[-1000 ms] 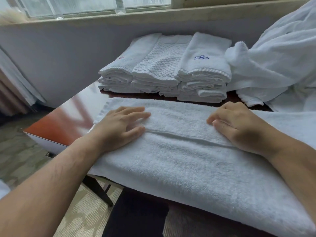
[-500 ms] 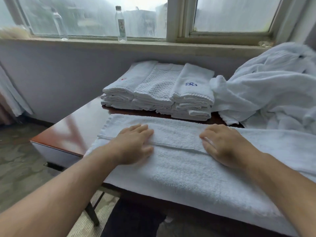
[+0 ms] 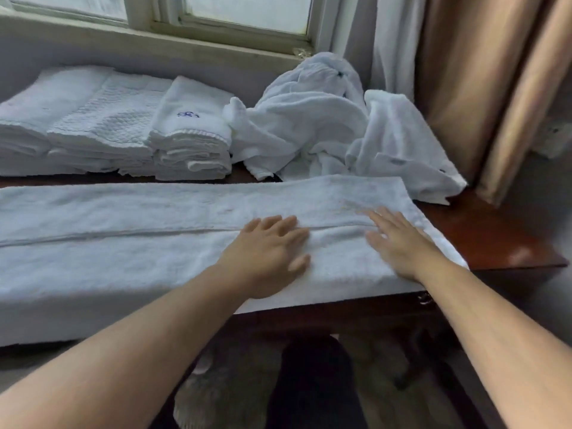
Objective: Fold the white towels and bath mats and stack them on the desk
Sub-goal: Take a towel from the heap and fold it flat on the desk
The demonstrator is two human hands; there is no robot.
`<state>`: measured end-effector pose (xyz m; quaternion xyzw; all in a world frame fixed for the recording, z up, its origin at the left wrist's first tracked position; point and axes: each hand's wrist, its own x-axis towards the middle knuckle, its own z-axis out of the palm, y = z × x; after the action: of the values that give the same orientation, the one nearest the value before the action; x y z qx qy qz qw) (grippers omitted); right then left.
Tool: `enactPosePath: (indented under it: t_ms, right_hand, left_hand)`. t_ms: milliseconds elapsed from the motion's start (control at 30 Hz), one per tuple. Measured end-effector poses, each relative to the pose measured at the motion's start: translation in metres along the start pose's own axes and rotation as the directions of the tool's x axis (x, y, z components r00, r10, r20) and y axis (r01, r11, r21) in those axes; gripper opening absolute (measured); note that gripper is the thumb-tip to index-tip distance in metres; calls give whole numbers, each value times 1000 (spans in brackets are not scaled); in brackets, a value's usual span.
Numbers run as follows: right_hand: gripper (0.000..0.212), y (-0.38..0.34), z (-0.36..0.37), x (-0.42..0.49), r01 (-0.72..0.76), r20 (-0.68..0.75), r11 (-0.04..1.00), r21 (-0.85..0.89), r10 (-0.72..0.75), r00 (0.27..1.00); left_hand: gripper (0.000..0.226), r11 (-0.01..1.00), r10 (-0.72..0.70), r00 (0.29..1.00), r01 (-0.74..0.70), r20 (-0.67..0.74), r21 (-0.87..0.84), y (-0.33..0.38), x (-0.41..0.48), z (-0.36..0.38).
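Spanning nearly the whole dark wooden desk (image 3: 501,239), the long towel (image 3: 123,267) lies folded lengthwise, its near edge hanging over the desk's front and a fold line running along its middle. Beyond the long towel's right end hangs a tan curtain (image 3: 464,88). Behind the long towel, toward its right end, sits a crumpled heap of unfolded white linen (image 3: 309,125), up against the towel's far edge. Behind the long towel's left and middle parts stand three stacks of folded towels (image 3: 117,131) side by side, just apart from its far edge. On the long towel, near its right end, the left hand (image 3: 269,258) lies flat with fingers straight, pressing the cloth and gripping nothing; the right hand (image 3: 402,243) rests just nearer that end, likewise flat, fingers spread, palm down on the towel, holding nothing
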<state>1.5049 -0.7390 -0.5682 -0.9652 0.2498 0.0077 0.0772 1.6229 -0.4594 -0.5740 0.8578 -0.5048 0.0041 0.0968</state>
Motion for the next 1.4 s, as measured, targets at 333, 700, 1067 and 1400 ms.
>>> enactPosePath:
  t_ms: [333,700,1067,1400]
  right_hand:
    - [48,-8,9,-55,387,-577,921,49,-290,763]
    - [28,12,19,-84,498,-577,834,-236,-533,619]
    - [25,31,-20,-56,92,-786,988,-122,-153,598]
    - [25,24,-49,13,-30,-608,999,15,33,793]
  left_hand:
    - [53,982,187,954,-191,-233,3,10,-19,-7]
    - [43,952,240,955,-196,-172,235,27,-41,-3]
    - [31,945,126,953,-31,-276,326,22,-15,-37]
    - [44,930,-36,942,154,-334,334,-22,32,-77]
